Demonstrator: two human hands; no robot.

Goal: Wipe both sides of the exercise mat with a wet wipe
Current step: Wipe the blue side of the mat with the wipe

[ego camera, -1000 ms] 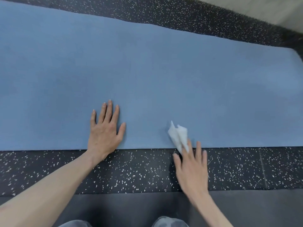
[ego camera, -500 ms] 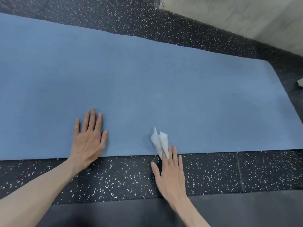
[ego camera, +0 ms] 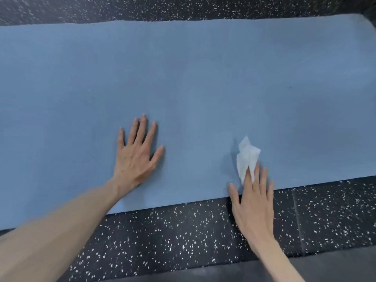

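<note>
Wiping top side | my left hand [ego camera: 135, 157] flat, fingers spread, steadies blue exercise mat [ego camera: 203, 78] | right hand [ego camera: 252, 202], fingers straight, presses wet wipe [ego camera: 247, 157] near edge | next: sweep outward.

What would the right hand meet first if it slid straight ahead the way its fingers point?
Only the crumpled white wet wipe already under the right hand fingertips. Beyond it lies bare blue foam exercise mat, then probably the black speckled rubber floor past the far edge.

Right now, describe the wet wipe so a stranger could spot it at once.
Start at the blue exercise mat on the speckled black floor. Along its near edge, the right hand presses straight fingers on the wet wipe. It is the only white, crumpled thing there.
</note>
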